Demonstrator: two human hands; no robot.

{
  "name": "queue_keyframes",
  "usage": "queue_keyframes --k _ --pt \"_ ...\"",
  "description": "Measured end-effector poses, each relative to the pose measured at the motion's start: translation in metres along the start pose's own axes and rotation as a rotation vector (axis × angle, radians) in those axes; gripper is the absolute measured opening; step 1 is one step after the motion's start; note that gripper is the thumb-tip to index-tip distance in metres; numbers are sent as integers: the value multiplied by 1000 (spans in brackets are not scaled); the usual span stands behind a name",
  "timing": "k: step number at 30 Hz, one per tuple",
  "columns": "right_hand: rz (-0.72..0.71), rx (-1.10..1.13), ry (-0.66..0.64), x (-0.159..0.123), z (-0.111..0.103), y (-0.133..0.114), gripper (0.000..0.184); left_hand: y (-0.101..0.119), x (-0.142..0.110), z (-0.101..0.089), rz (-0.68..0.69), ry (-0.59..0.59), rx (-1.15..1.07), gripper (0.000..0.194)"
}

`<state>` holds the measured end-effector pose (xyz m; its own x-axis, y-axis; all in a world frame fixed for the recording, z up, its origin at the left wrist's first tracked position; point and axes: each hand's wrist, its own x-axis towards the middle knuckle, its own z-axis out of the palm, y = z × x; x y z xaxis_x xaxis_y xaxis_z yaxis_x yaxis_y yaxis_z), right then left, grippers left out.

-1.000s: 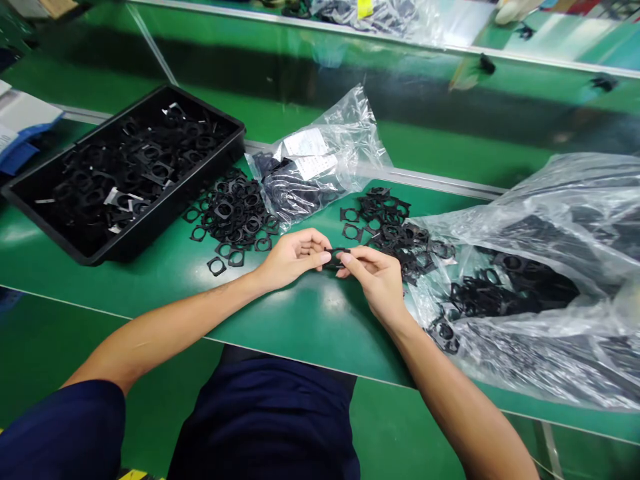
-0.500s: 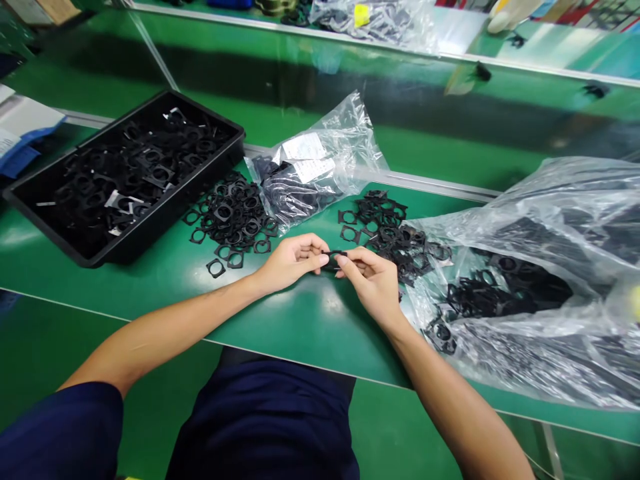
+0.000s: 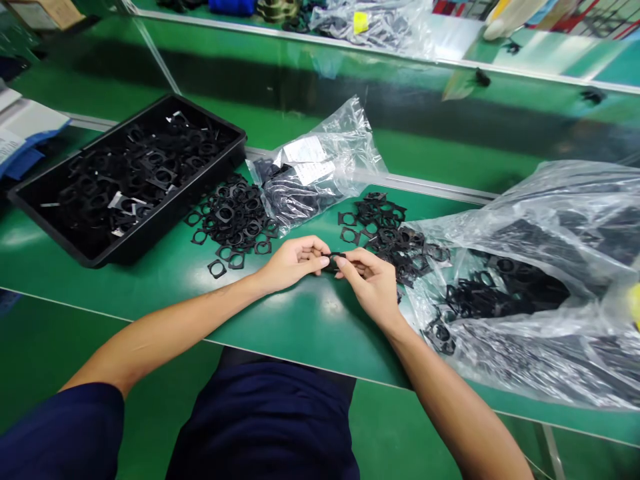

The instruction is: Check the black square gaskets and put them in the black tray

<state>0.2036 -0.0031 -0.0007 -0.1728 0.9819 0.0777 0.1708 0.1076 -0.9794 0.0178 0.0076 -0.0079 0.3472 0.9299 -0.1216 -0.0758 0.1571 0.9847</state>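
Between my two hands is a small black plastic part (image 3: 333, 261), held over the green table (image 3: 310, 327). My left hand (image 3: 300, 262) pinches its left end with thumb and fingers. My right hand (image 3: 369, 277) is closed on its right end. Fingers cover much of the part, so its full shape is hidden. Left of my hands lies a pile of black square frames with round holes (image 3: 233, 217). Behind my right hand lies another pile of similar black frames (image 3: 387, 223).
A black tray (image 3: 165, 223) full of black parts stands at the left. A clear bag with labels (image 3: 325, 163) lies at the back. On the right, a large open plastic bag (image 3: 540, 353) spills black parts. A shelf edge (image 3: 300, 37) runs across the back.
The black part has tilted slightly between my fingers, showing more of its face. Both hands stay in nearly the same place. The whole view has shifted slightly.
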Motion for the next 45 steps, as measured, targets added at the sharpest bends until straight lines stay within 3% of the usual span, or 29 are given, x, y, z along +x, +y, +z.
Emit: queue_keyframes --k 8,45 --pt "-27 -18 -22 0 -1 2 25 -4 1 -1 0 -7 -1 27" --pt "18 -19 -28 1 0 1 34 -5 2 -1 -6 -3 -13 29"
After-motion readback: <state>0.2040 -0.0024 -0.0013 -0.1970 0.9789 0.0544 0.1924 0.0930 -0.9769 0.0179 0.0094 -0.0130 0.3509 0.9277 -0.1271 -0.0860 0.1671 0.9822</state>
